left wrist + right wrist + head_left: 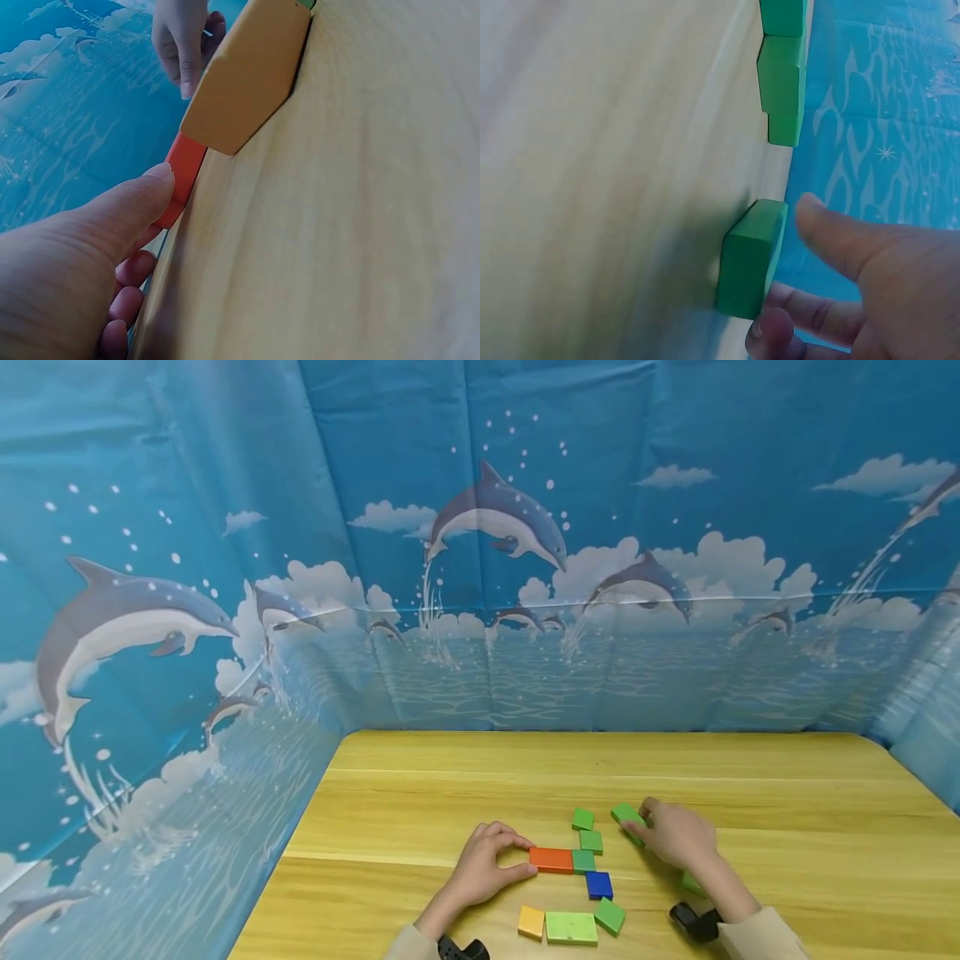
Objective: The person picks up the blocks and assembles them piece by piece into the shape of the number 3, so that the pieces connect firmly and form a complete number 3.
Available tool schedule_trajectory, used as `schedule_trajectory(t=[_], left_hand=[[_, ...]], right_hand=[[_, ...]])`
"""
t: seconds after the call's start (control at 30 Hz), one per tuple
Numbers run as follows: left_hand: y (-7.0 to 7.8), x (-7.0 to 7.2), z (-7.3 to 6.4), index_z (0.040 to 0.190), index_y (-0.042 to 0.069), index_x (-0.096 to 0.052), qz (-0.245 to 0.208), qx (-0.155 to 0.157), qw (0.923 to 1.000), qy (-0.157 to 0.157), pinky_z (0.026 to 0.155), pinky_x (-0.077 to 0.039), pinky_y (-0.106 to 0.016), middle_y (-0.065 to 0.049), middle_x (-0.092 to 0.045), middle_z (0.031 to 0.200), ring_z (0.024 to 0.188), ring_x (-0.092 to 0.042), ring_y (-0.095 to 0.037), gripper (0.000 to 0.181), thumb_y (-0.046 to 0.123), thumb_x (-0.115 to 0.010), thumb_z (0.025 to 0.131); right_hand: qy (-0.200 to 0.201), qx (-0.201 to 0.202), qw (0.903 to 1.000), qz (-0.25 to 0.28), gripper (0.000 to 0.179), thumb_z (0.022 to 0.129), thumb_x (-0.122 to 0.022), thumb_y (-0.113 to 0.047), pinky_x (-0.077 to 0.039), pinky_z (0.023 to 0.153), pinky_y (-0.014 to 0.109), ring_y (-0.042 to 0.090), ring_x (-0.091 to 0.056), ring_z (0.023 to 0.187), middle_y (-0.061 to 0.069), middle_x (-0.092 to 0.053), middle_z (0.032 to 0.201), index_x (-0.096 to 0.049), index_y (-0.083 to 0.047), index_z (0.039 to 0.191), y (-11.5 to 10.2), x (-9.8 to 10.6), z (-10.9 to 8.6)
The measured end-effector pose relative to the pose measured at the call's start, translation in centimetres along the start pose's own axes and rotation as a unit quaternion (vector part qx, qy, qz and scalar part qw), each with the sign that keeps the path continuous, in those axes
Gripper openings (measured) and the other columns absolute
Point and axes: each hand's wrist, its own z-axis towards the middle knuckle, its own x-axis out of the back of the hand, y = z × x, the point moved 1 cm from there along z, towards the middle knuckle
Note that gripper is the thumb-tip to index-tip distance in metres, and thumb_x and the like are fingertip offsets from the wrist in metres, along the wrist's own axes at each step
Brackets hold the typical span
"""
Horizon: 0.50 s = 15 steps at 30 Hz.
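Observation:
On the wooden table (750, 793) my left hand (527, 857) pinches the left end of an orange-red block (552, 860) between thumb and forefinger. In the left wrist view the thumb (150, 196) presses that block (184, 174), and a yellow block (247, 75) lies just past it. My right hand (643, 820) reaches over a tilted green block (625, 814). In the right wrist view a fingertip (769, 328) touches the lower end of that green block (751, 259), while the thumb (832, 232) stands a little apart from it.
Green squares (582, 818) (591, 841) (583, 861) run in a column down to the orange-red block's right end, with a blue block (598, 885) below. A yellow block (531, 922), a light green rectangle (571, 927) and a green block (610, 915) lie near the front. Dolphin-print cloth (225, 610) walls three sides.

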Motion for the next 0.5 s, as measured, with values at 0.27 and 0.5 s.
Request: schedule_trajectory(t=[0.27,0.5], left_hand=[[-0.33,-0.18,-0.06,0.108,0.028,-0.07,0.004,-0.004,1.0,0.001,0.082,-0.038,-0.03,0.015,-0.053,0.102,0.095,-0.043,-0.007,0.034,0.052,-0.065,0.084],[-0.41,-0.19,0.07,0.108,0.028,-0.069,0.009,-0.005,0.9999,0.001,0.082,-0.038,-0.03,0.016,-0.052,0.102,0.096,-0.043,-0.008,0.035,0.053,-0.065,0.084]], right_hand=[[0.001,-0.008,0.9994,0.034,0.046,0.091,-0.056,-0.052,-0.021,0.045,0.026,0.012,-0.031,0.046,-0.002,-0.04,0.054,-0.058,-0.006,0.094,0.58,-0.42,-0.57],[-0.01,-0.012,0.9987,0.048,0.042,0.091,-0.057,-0.05,-0.021,0.047,0.026,0.012,-0.029,0.048,-0.002,-0.035,0.055,-0.048,-0.01,0.084,0.94,-0.45,0.02]])
